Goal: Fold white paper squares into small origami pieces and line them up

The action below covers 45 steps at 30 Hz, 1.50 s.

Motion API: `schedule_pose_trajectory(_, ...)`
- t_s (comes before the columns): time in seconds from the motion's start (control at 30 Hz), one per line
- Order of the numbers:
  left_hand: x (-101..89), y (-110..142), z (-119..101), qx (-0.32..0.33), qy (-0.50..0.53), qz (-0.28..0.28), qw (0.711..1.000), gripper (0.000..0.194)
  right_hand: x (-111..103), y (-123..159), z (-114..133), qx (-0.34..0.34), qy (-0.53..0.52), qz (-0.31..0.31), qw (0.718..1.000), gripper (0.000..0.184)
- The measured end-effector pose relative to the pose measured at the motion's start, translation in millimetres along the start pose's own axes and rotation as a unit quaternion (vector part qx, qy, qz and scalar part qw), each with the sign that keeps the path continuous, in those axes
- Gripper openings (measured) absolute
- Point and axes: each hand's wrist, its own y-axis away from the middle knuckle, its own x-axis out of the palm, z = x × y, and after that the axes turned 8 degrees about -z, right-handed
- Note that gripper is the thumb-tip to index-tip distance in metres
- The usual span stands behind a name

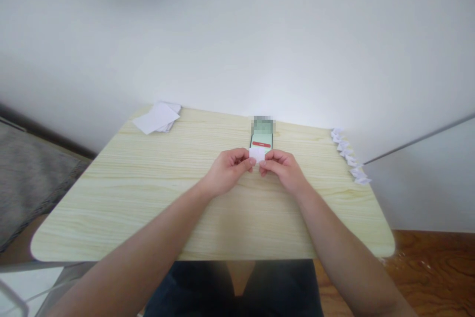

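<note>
A small piece of white paper (257,154), apparently folded, is held up between my two hands above the middle of the table. My left hand (230,169) pinches its left side between thumb and fingers. On the opposite side, my right hand (285,168) grips the lower right edge with its thumb in front. Just beyond the paper lies a phone (262,138) with a lit greenish screen and a red bar; the paper and fingers cover its near end, and its top is pixelated.
White paper sheets (158,117) lie stacked at the table's back left corner. Several small folded white paper pieces (349,158) line the right edge. The pale wooden table (122,193) meets a white wall (237,40) behind. A grey fabric surface (33,173) stands off the left side.
</note>
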Motion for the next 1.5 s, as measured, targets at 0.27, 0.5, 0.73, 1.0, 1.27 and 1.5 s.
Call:
schedule_pose_trajectory(0.27,-3.0,0.5,6.1,-0.012,0.007,0.038,0.999,0.033,0.2,2.9,6.1,-0.013,0.028,0.032,0.999,0.013)
schedule_pose_trajectory(0.5,-0.3,-1.4,4.1,-0.008,0.038,0.006,0.999,0.033,-2.5,2.5,6.5,0.006,0.036,0.039,0.999,0.018)
schedule_pose_trajectory(0.73,-2.3,-0.7,2.6,-0.016,0.029,0.02,0.999,0.031,-1.2,1.9,3.9,0.006,0.015,0.029,0.999,0.022)
schedule_pose_trajectory(1.0,0.2,1.2,-3.9,-0.017,0.049,0.0,0.999,0.028,0.6,4.6,6.1,-0.03,0.057,0.041,0.997,0.026)
schedule_pose_trajectory(1.27,5.2,2.7,-0.5,0.003,-0.015,-0.052,0.999,0.027,4.7,6.3,3.0,-0.012,0.084,0.05,0.995,0.027)
schedule_pose_trajectory(1.5,7.3,3.6,0.3,0.013,0.01,-0.037,0.999,0.027,7.9,6.9,6.3,-0.003,0.099,0.046,0.994,0.019)
